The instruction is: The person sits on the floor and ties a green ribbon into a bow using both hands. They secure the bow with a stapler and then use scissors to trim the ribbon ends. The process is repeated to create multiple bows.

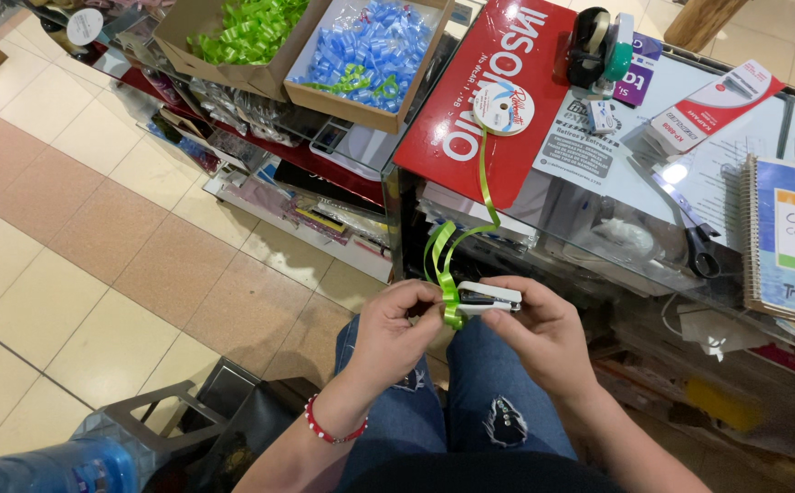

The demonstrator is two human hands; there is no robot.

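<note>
My left hand (399, 330) pinches looped green ribbon (444, 260) just above my lap. My right hand (536, 330) grips a small white stapler (489, 298) whose jaw is set on the folded ribbon. The ribbon runs up to a white spool (503, 106) lying on a red sign (489, 82) on the glass counter. A red bead bracelet sits on my left wrist (329, 429).
A cardboard box of green bows (247, 32) and one of blue bows (365, 50) stand at the back. On the glass counter (653, 219) lie scissors (689, 233), a tape dispenser (598, 46), a spiral notebook (794, 237). Tiled floor lies left.
</note>
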